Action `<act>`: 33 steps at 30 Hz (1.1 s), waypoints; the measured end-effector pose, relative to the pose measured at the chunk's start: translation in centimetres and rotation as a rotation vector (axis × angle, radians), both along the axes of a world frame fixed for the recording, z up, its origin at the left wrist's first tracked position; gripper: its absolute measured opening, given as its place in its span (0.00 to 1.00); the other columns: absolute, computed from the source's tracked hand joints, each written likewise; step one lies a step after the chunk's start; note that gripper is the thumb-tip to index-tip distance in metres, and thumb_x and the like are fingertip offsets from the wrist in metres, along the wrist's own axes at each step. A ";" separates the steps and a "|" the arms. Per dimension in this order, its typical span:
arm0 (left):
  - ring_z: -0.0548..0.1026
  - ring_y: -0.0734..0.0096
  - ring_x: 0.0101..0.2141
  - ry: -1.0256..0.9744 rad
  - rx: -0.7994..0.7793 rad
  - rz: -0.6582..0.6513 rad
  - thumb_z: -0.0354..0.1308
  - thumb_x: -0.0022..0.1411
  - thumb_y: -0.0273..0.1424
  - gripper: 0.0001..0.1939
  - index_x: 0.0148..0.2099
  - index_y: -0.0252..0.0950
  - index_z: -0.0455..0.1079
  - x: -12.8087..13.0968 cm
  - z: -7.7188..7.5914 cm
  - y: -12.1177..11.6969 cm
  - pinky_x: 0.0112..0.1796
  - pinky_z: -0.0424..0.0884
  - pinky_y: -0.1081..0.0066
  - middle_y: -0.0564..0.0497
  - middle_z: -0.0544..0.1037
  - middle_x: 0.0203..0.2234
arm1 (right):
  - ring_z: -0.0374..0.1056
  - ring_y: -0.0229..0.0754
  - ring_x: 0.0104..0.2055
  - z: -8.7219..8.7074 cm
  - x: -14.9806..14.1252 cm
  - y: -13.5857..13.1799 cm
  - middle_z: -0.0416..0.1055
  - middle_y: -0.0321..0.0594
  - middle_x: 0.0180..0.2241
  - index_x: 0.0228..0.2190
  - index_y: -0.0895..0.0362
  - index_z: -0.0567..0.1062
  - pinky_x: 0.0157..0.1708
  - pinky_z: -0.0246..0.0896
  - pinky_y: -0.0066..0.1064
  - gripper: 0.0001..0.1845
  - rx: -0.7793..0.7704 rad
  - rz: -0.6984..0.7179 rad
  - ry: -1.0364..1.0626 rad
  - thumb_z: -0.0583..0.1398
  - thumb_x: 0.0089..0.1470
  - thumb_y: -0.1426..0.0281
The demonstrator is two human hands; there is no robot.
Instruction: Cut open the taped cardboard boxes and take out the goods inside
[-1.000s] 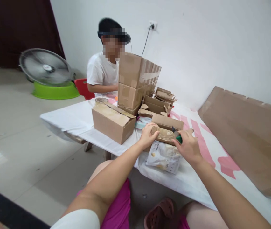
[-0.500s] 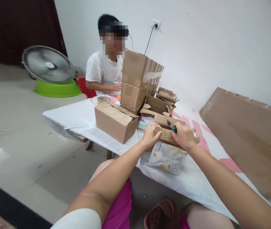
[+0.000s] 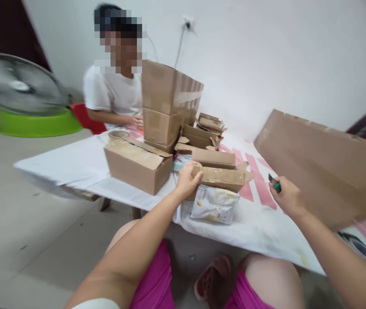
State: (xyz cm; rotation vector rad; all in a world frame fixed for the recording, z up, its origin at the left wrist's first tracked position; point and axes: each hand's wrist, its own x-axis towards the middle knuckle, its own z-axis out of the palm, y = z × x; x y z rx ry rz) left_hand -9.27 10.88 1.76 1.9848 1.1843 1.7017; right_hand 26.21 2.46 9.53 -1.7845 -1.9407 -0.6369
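Note:
My left hand (image 3: 188, 179) grips the left end of an open cardboard box (image 3: 213, 161), its thumb on the taped front flap. Out to the right, above the tablecloth, my right hand (image 3: 286, 194) is closed around a green-handled utility knife (image 3: 276, 186). The knife's dark blade points up and left, apart from the box. A white printed plastic packet (image 3: 215, 205) leans against the front of the box, at the table's near edge. What lies inside the box is mostly hidden by its flaps.
A closed cardboard box (image 3: 134, 167) stands left of my left hand, a tape roll (image 3: 118, 134) behind it. Stacked boxes (image 3: 160, 98) rise in front of a seated person (image 3: 112, 94). A large cardboard sheet (image 3: 324, 167) leans at the right. A fan (image 3: 20, 86) stands on the left.
My right hand has moved right, away from the box, with the utility knife still in it. My left hand stays on the box. The view has swung to the right.

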 end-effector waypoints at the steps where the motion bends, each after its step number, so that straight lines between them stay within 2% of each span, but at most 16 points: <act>1: 0.73 0.59 0.46 -0.003 -0.006 -0.001 0.56 0.56 0.33 0.07 0.37 0.38 0.68 0.1 0.0 -0.1 0.50 0.68 0.59 0.45 0.76 0.41 | 0.70 0.46 0.35 -0.8 1.8 -1.5 0.73 0.44 0.31 0.34 0.54 0.68 0.35 0.59 0.33 0.07 -0.061 -0.026 -0.007 0.53 0.53 0.67; 4: 0.72 0.58 0.48 0.008 -0.035 -0.001 0.55 0.56 0.36 0.09 0.39 0.38 0.67 0.7 0.0 -0.3 0.52 0.67 0.58 0.45 0.75 0.43 | 0.70 0.47 0.37 -2.7 6.7 -6.2 0.74 0.45 0.33 0.35 0.55 0.68 0.35 0.59 0.33 0.08 -0.230 -0.135 -0.003 0.54 0.51 0.69; 7: 0.71 0.56 0.49 0.049 -0.072 -0.001 0.55 0.56 0.39 0.10 0.38 0.38 0.66 1.4 0.1 -0.3 0.53 0.66 0.57 0.44 0.75 0.44 | 0.70 0.45 0.34 -4.0 10.4 -10.5 0.74 0.42 0.30 0.33 0.55 0.69 0.33 0.58 0.32 0.06 -0.324 -0.243 0.012 0.55 0.51 0.70; 10: 0.71 0.55 0.49 0.073 -0.106 0.017 0.54 0.56 0.40 0.11 0.37 0.38 0.66 1.7 0.4 -0.4 0.53 0.66 0.56 0.44 0.74 0.44 | 0.69 0.44 0.31 -5.4 12.4 -13.8 0.73 0.40 0.28 0.33 0.54 0.69 0.31 0.57 0.31 0.05 -0.384 -0.305 0.034 0.56 0.51 0.70; 13: 0.71 0.55 0.49 0.072 -0.121 0.028 0.54 0.56 0.40 0.11 0.36 0.39 0.65 1.8 0.6 -0.5 0.52 0.67 0.57 0.45 0.74 0.44 | 0.69 0.43 0.30 -7.2 13.0 -15.8 0.73 0.39 0.27 0.32 0.54 0.69 0.31 0.57 0.30 0.04 -0.425 -0.313 0.065 0.55 0.52 0.70; 20: 0.71 0.57 0.49 0.057 -0.090 0.040 0.54 0.57 0.39 0.12 0.40 0.38 0.66 1.8 0.2 -0.6 0.52 0.66 0.58 0.45 0.74 0.45 | 0.71 0.43 0.34 -11.8 12.0 -17.3 0.75 0.40 0.32 0.33 0.54 0.71 0.35 0.63 0.31 0.08 -0.483 -0.227 0.120 0.55 0.48 0.72; 22: 0.71 0.58 0.49 0.048 -0.068 0.041 0.54 0.57 0.39 0.12 0.41 0.37 0.67 1.7 0.2 -0.8 0.51 0.67 0.59 0.45 0.74 0.45 | 0.72 0.45 0.37 -12.9 11.7 -17.6 0.76 0.43 0.33 0.35 0.54 0.71 0.37 0.65 0.33 0.11 -0.469 -0.195 0.124 0.55 0.46 0.73; 25: 0.72 0.59 0.47 0.034 -0.001 0.027 0.55 0.57 0.37 0.09 0.37 0.37 0.67 1.4 0.2 -0.8 0.50 0.68 0.60 0.45 0.75 0.42 | 0.73 0.49 0.42 -14.3 12.3 -17.8 0.76 0.47 0.39 0.37 0.54 0.72 0.42 0.67 0.39 0.13 -0.432 -0.141 0.138 0.53 0.48 0.70; 29: 0.73 0.59 0.46 0.035 0.070 -0.005 0.54 0.58 0.37 0.08 0.35 0.37 0.68 1.0 0.2 -0.6 0.49 0.68 0.59 0.45 0.77 0.39 | 0.72 0.51 0.45 -15.2 14.1 -17.0 0.76 0.48 0.41 0.38 0.53 0.74 0.46 0.67 0.42 0.16 -0.465 -0.074 0.304 0.53 0.51 0.60; 33: 0.72 0.58 0.48 0.024 0.077 -0.028 0.55 0.59 0.37 0.09 0.37 0.36 0.69 0.7 0.2 -0.7 0.51 0.66 0.57 0.44 0.77 0.41 | 0.72 0.53 0.45 -14.8 14.6 -16.0 0.76 0.48 0.39 0.35 0.54 0.76 0.46 0.67 0.42 0.21 -0.504 -0.083 0.403 0.55 0.48 0.53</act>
